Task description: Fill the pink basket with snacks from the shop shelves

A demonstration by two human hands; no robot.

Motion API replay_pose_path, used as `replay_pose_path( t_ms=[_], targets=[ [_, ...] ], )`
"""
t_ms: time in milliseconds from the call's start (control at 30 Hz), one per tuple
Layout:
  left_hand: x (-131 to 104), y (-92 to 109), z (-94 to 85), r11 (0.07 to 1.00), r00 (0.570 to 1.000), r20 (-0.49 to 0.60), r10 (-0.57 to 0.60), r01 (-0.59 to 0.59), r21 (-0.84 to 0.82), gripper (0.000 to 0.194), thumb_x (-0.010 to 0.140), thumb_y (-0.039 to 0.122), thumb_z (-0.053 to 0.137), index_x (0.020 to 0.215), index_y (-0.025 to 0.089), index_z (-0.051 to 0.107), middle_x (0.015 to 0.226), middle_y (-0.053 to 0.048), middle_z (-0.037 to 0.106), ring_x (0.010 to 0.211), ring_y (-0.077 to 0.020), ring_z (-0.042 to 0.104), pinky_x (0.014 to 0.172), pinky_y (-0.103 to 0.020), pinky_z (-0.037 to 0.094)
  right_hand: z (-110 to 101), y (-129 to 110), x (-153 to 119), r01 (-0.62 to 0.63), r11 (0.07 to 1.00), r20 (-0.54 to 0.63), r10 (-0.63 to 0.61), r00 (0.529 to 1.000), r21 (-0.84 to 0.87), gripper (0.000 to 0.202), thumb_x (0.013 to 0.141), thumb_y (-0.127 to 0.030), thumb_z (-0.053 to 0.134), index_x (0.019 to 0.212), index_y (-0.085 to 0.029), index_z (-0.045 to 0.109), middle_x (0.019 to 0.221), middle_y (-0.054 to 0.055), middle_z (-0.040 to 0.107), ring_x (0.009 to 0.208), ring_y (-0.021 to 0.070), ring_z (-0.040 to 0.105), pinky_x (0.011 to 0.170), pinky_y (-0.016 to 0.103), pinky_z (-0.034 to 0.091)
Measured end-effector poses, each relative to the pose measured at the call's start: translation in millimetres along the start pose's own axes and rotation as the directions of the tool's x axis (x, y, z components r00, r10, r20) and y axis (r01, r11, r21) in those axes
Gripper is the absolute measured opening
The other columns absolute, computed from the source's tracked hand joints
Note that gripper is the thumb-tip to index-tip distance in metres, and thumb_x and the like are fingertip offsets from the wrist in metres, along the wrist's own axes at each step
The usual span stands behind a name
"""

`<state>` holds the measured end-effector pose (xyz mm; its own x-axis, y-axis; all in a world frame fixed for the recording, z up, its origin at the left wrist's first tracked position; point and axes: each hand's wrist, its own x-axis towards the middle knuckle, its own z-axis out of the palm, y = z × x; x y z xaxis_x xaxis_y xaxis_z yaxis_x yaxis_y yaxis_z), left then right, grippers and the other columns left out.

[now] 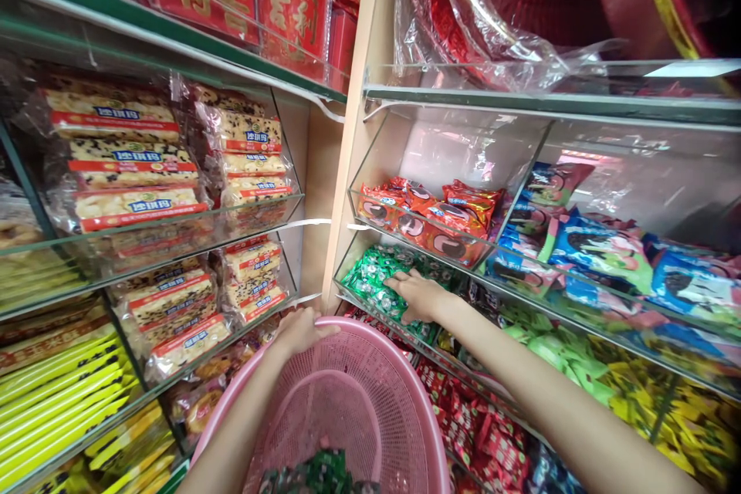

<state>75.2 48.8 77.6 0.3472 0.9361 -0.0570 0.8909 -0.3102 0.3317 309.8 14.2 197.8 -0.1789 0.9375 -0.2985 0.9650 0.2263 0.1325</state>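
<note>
My left hand grips the far rim of a pink plastic basket, its thumb lying along the edge. Dark green wrapped candies lie at the near end of the basket's bottom. In a glass-fronted bin at the corner, my right hand rests palm down on green wrapped candies, fingers apart. Whether any candy is under its palm is hidden.
Packs of sesame-topped snack bars fill the left shelves. Red snack packets and blue-and-pink packets stand above and right of the green candies. Lower bins hold red packets and yellow-wrapped sweets. Glass fronts edge the bins.
</note>
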Motion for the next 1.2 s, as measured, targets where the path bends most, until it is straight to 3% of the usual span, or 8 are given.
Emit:
replay_pose_path(
  t_ms=[67, 233, 400, 533, 700, 867, 1200],
  targets=[
    [0.9, -1.0, 0.5, 1.000, 1.000, -0.002, 0.003, -0.003, -0.004, 0.059, 0.073, 0.075, 0.038, 0.076, 0.023, 0.065, 0.081, -0.010, 0.071, 0.084, -0.0298, 0.067, 0.066, -0.031, 0.046, 0.6, -0.3, -0.6, 0.003, 1.000, -0.019, -0.003, 1.000, -0.007, 0.083, 0.061, -0.018, 0.077, 0.134, -0.025, 0.038, 0.131, 0.012, 0.045, 0.125, 0.0352, 0.038, 0.095, 0.044, 0.041],
    [1.6, -3.2, 0.8, 1.000, 1.000, -0.003, -0.001, 0.001, -0.006, 0.059, 0.072, 0.075, 0.038, 0.075, 0.023, 0.065, 0.082, -0.010, 0.071, 0.085, -0.0306, 0.067, 0.066, -0.032, 0.046, 4.8, 0.7, -0.5, -0.014, 1.000, -0.027, 0.014, 1.000, -0.001, 0.104, 0.061, -0.023, 0.077, 0.143, -0.024, 0.013, 0.141, 0.015, 0.034, 0.131, 0.0369, 0.029, 0.101, 0.044, 0.034],
    [0.0, -1.5, -1.7, 1.000, 1.000, 0.000, -0.007, 0.007, -0.013, 0.057, 0.072, 0.074, 0.040, 0.072, 0.023, 0.064, 0.079, -0.009, 0.071, 0.081, -0.0282, 0.068, 0.064, -0.030, 0.045, 5.4, 0.7, -0.9, -0.003, 1.000, 0.012, 0.003, 1.000, -0.011, 0.081, 0.061, -0.029, 0.077, 0.133, -0.018, 0.040, 0.130, 0.014, 0.045, 0.127, 0.0376, 0.034, 0.096, 0.043, 0.039],
    [-1.2, -1.6, -2.5, 1.000, 1.000, -0.008, -0.015, 0.015, -0.023, 0.056, 0.073, 0.074, 0.040, 0.071, 0.023, 0.064, 0.079, -0.009, 0.071, 0.082, -0.0276, 0.067, 0.065, -0.030, 0.045, 3.6, -1.1, -4.6, 0.005, 0.999, 0.004, -0.005, 1.000, -0.036, 0.065, 0.063, -0.027, 0.075, 0.123, -0.017, 0.050, 0.124, 0.014, 0.047, 0.122, 0.0351, 0.039, 0.094, 0.042, 0.040],
    [-1.8, -3.0, -1.6, 0.999, 1.000, -0.013, -0.022, 0.022, -0.028, 0.055, 0.073, 0.073, 0.040, 0.071, 0.023, 0.063, 0.080, -0.009, 0.072, 0.085, -0.0280, 0.068, 0.066, -0.029, 0.045, 2.8, -2.0, -6.9, -0.017, 0.999, 0.010, 0.018, 1.000, -0.039, 0.063, 0.065, -0.028, 0.073, 0.122, -0.019, 0.048, 0.128, 0.014, 0.044, 0.122, 0.0338, 0.040, 0.088, 0.039, 0.044],
    [-2.3, -3.3, -2.2, 0.999, 1.000, -0.007, -0.012, 0.011, -0.030, 0.057, 0.073, 0.074, 0.038, 0.072, 0.023, 0.063, 0.080, -0.009, 0.072, 0.085, -0.0295, 0.068, 0.066, -0.030, 0.045, 2.1, -6.8, -8.3, 0.000, 0.999, 0.012, 0.001, 1.000, -0.053, 0.053, 0.067, -0.020, 0.071, 0.116, -0.017, 0.050, 0.121, 0.013, 0.054, 0.115, 0.0297, 0.049, 0.091, 0.037, 0.042],
    [-1.2, -6.1, -0.3, 1.000, 1.000, -0.008, -0.011, 0.011, -0.023, 0.055, 0.073, 0.073, 0.040, 0.072, 0.024, 0.063, 0.079, -0.008, 0.072, 0.084, -0.0290, 0.068, 0.064, -0.029, 0.045, 5.9, -5.7, -10.8, -0.019, 0.997, -0.018, 0.018, 1.000, -0.069, 0.051, 0.070, -0.024, 0.069, 0.116, -0.017, 0.050, 0.123, 0.014, 0.052, 0.116, 0.0302, 0.047, 0.090, 0.036, 0.042]
  ],
)
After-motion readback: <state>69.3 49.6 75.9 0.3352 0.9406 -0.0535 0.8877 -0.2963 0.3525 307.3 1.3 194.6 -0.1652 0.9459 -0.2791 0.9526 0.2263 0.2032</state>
